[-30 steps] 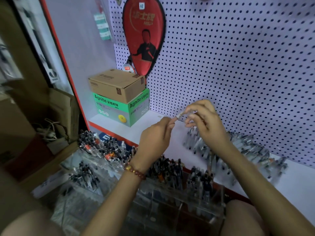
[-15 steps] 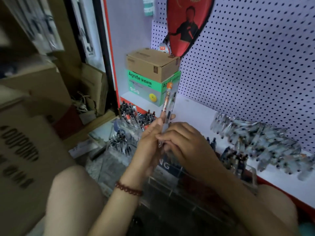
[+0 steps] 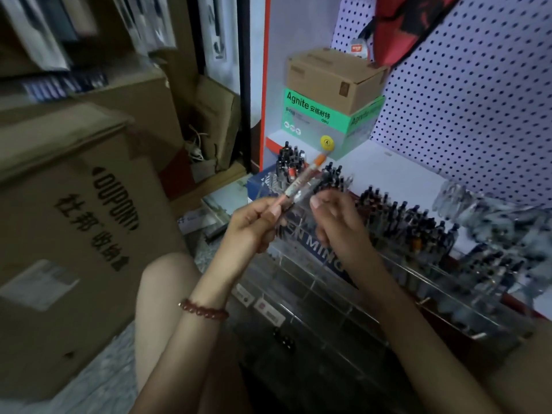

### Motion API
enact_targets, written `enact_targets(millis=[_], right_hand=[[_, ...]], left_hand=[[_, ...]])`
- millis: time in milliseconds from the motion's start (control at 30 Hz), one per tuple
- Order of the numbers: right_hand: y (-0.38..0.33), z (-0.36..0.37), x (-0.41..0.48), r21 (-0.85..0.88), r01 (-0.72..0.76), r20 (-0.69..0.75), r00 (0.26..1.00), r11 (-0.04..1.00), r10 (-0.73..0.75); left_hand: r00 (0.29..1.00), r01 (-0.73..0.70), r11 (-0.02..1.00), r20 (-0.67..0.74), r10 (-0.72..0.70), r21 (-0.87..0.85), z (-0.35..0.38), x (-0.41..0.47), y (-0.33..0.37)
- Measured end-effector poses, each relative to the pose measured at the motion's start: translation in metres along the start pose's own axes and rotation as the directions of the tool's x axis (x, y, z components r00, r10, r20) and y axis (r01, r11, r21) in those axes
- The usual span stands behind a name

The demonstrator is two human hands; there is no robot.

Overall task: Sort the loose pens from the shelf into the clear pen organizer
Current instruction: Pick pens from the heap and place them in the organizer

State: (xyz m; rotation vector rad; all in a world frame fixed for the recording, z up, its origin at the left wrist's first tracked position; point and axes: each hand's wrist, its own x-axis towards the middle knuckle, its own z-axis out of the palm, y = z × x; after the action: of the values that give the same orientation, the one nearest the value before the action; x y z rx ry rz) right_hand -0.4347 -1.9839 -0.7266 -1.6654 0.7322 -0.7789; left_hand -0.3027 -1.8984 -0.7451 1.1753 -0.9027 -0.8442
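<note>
Gripping an orange-capped pen [image 3: 300, 182] in the left hand [image 3: 251, 225], tipped from upright above the left end of the clear pen organizer [image 3: 298, 274], pinching a second pen [image 3: 310, 191] beside it in the right hand [image 3: 337, 225], likely ready for slotting, with loose pens [image 3: 490, 216] behind its right end.

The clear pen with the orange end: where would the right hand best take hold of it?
I'd pinch the clear pen with the orange end around its upper barrel, coming from the right. The left hand grips its lower end, and it slants up to the right, leaving that stretch bare.
</note>
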Motion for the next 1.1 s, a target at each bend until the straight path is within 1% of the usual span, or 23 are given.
enact_targets(millis=[33, 67, 133, 167, 200, 233, 267, 333, 367, 400, 433, 500, 533, 633, 733, 800, 867, 1033, 1100], right_hand=[[-0.001, 0.003, 0.002, 0.055, -0.031, 0.044, 0.999, 0.998, 0.029], [-0.003, 0.007, 0.003, 0.076, -0.018, 0.072, 0.997, 0.997, 0.012], [-0.003, 0.012, 0.005, 0.104, 0.010, 0.075, 0.997, 0.994, -0.018], [-0.002, 0.014, 0.006, 0.121, 0.011, 0.052, 0.998, 0.993, -0.017], [0.001, 0.016, 0.007, 0.134, 0.017, 0.011, 1.000, 0.991, -0.019], [0.005, 0.016, 0.010, 0.127, 0.032, -0.053, 0.998, 0.991, -0.025], [0.008, 0.016, 0.013, 0.097, 0.051, -0.134, 0.990, 0.994, -0.037], [0.017, 0.013, 0.020, -0.070, 0.115, -0.287, 0.949, 0.991, -0.130], [0.022, 0.011, 0.024, -0.200, 0.155, -0.307, 0.928, 0.967, -0.213], [0.027, 0.010, 0.027, -0.318, 0.189, -0.278, 0.918, 0.929, -0.282], [0.030, 0.011, 0.029, -0.412, 0.204, -0.230, 0.920, 0.888, -0.319], [0.039, 0.014, 0.034, -0.556, 0.202, -0.153, 0.928, 0.806, -0.339], [0.042, 0.016, 0.037, -0.606, 0.191, -0.140, 0.930, 0.772, -0.340], [0.051, 0.023, 0.044, -0.722, 0.123, -0.113, 0.950, 0.681, -0.292], [0.060, 0.027, 0.050, -0.810, 0.052, -0.044, 0.988, 0.584, -0.148], [0.066, 0.033, 0.052, -0.849, 0.017, -0.007, 0.999, 0.529, -0.043], [0.071, 0.038, 0.052, -0.857, -0.001, 0.001, 1.000, 0.516, 0.004], [0.079, 0.045, 0.052, -0.861, -0.061, -0.052, 0.998, 0.506, 0.032], [0.082, 0.049, 0.050, -0.844, -0.071, -0.058, 0.997, 0.532, 0.042]], left_hand=[[0.998, 0.024, 1.000, 0.051, -0.025, 0.020, -0.003, -0.002, -0.003], [0.994, 0.047, 0.998, 0.097, -0.051, 0.042, -0.004, -0.003, -0.006], [0.986, 0.096, 0.995, 0.139, -0.097, 0.013, -0.005, -0.004, -0.010], [0.986, 0.106, 0.994, 0.129, -0.104, -0.011, -0.006, -0.003, -0.011], [0.991, 0.094, 0.996, 0.093, -0.095, 0.009, -0.007, -0.001, -0.013], [0.997, 0.066, 0.994, 0.041, -0.069, 0.084, -0.008, 0.002, -0.016], [1.000, 0.026, 0.980, -0.003, -0.026, 0.198, -0.011, 0.005, -0.021], [0.997, -0.036, 0.911, -0.043, 0.058, 0.412, -0.016, 0.010, -0.033], [0.996, -0.052, 0.878, -0.044, 0.083, 0.476, -0.020, 0.012, -0.039], [0.995, -0.064, 0.860, -0.037, 0.096, 0.505, -0.022, 0.013, -0.045], [0.995, -0.069, 0.855, -0.031, 0.099, 0.515, -0.023, 0.014, -0.049], [0.996, -0.062, 0.854, -0.019, 0.084, 0.517, -0.022, 0.014, -0.054], [0.997, -0.057, 0.845, -0.016, 0.077, 0.532, -0.020, 0.015, -0.055], [0.998, -0.050, 0.808, -0.011, 0.070, 0.587, -0.020, 0.016, -0.060], [0.998, -0.045, 0.811, -0.011, 0.063, 0.584, -0.024, 0.017, -0.063], [0.999, -0.040, 0.805, -0.006, 0.054, 0.593, -0.026, 0.017, -0.065], [0.999, -0.018, 0.787, -0.014, 0.034, 0.617, -0.027, 0.017, -0.068], [0.997, 0.014, 0.790, -0.068, 0.035, 0.612, -0.027, 0.014, -0.073], [0.997, 0.018, 0.786, -0.071, 0.033, 0.619, -0.027, 0.015, -0.076]])
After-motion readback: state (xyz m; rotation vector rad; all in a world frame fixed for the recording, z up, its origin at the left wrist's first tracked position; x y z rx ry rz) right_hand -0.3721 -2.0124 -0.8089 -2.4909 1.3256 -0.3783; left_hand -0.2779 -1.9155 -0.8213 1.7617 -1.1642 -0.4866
